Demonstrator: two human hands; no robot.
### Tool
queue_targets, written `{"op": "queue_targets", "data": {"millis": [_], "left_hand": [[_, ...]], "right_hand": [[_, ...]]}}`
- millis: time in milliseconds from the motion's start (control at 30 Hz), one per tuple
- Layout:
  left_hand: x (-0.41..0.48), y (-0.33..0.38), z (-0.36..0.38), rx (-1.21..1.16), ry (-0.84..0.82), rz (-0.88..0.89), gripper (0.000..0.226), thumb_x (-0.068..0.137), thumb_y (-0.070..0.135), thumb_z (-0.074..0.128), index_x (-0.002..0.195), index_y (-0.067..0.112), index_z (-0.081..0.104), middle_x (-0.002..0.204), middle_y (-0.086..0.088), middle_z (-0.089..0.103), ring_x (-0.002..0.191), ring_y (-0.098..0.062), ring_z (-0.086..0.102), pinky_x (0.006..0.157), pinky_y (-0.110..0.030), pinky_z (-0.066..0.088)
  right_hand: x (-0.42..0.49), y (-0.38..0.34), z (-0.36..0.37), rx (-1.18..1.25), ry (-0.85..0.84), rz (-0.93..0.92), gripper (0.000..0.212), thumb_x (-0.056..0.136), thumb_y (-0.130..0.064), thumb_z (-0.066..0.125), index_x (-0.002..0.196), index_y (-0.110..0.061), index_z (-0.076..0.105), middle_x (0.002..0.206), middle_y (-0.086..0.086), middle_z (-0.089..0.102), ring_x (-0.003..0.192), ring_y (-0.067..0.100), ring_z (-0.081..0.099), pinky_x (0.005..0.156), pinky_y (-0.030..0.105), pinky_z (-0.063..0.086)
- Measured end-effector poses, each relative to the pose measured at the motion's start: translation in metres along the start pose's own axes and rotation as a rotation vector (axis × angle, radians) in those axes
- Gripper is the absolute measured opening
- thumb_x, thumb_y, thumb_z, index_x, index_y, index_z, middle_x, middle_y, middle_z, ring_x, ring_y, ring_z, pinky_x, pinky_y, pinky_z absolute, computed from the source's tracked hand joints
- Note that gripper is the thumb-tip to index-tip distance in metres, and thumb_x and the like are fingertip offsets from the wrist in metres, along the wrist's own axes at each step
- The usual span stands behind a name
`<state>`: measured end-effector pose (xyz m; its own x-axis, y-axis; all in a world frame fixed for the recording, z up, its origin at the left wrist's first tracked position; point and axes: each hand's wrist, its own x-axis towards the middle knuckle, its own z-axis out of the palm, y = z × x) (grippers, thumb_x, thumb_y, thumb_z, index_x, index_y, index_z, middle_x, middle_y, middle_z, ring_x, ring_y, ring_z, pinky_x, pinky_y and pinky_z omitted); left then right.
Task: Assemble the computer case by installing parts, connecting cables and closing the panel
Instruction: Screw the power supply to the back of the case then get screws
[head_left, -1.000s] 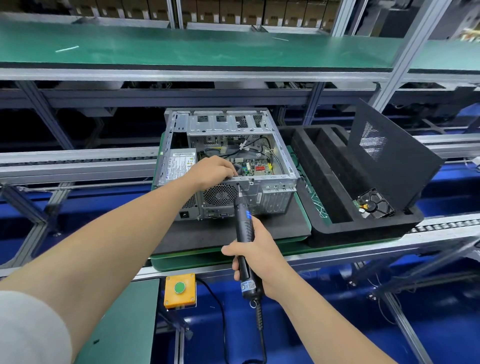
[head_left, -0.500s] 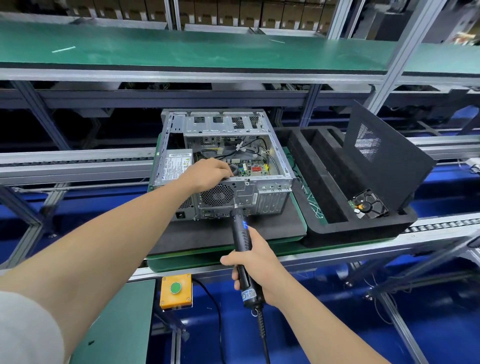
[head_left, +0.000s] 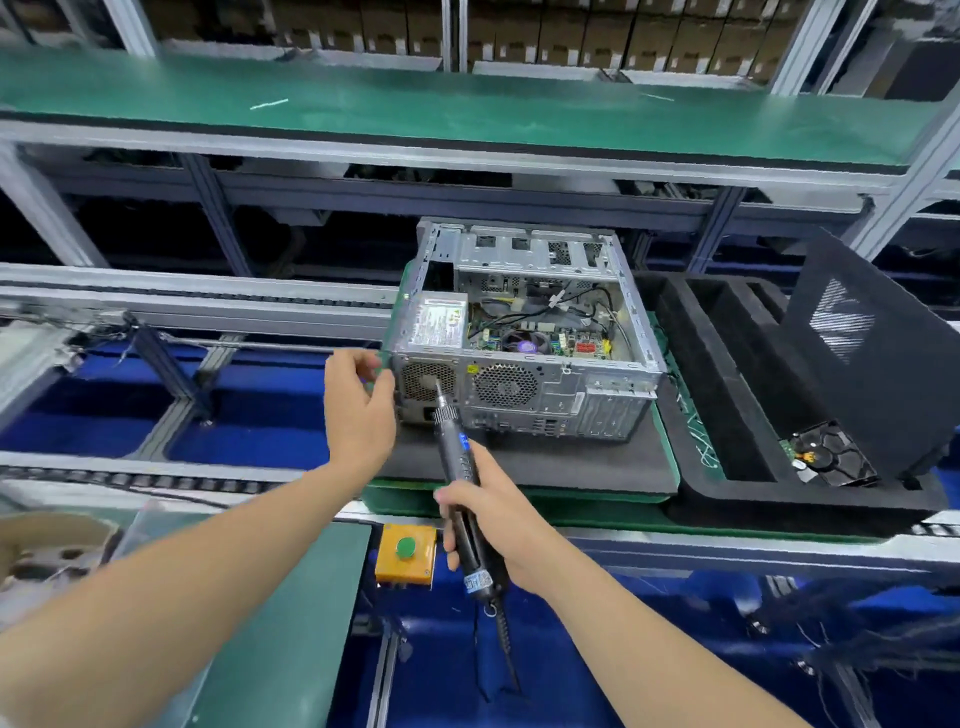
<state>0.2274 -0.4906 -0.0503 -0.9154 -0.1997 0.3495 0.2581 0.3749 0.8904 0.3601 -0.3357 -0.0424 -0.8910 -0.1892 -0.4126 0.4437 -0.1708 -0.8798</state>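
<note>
- The right hand has its grip clenched round an electric screwdriver, with the bit tip at the power-supply fan grille.
- The left hand sits at the rear left corner of the computer case; whether its grip holds anything cannot be told.
- The case lies open side up on a black mat, and a hard drive lies in the foam tray beside it.

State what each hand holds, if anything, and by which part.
Right hand grips the electric screwdriver by its handle. Left hand is at a rear corner of the computer case; any hold cannot be told.
</note>
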Motion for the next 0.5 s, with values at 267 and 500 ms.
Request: {"op": "queue_targets", "data": {"millis": [267,500], "left_hand": [[-0.100,-0.073,-0.134,-0.074,-0.393,-0.800,0.020,0.103,0.025,0.051,0.098,0.016,0.068,0.082,-0.003,0.065,0.067,-0.016,0.061,0.049,-0.023,0.046],[-0.148,-0.105,-0.182,0.234,-0.413,-0.882,0.031,0.092,0.026,0.067,0.063,0.019,0.058,0.053,0.009,0.052,0.053,-0.007,0.046,0.044,-0.014,0.029]], "right_hand": [[0.061,0.078,0.135,0.014,-0.003,0.205,0.028,0.100,-0.005,0.052,0.126,-0.015,0.053,0.100,0.016,0.066,0.089,0.029,0.068,0.084,0.046,0.059],[0.056,0.148,0.190,-0.126,0.031,0.369,0.045,0.097,0.008,0.052,0.137,-0.012,0.048,0.107,0.020,0.068,0.084,0.025,0.066,0.059,0.020,0.052]]}}
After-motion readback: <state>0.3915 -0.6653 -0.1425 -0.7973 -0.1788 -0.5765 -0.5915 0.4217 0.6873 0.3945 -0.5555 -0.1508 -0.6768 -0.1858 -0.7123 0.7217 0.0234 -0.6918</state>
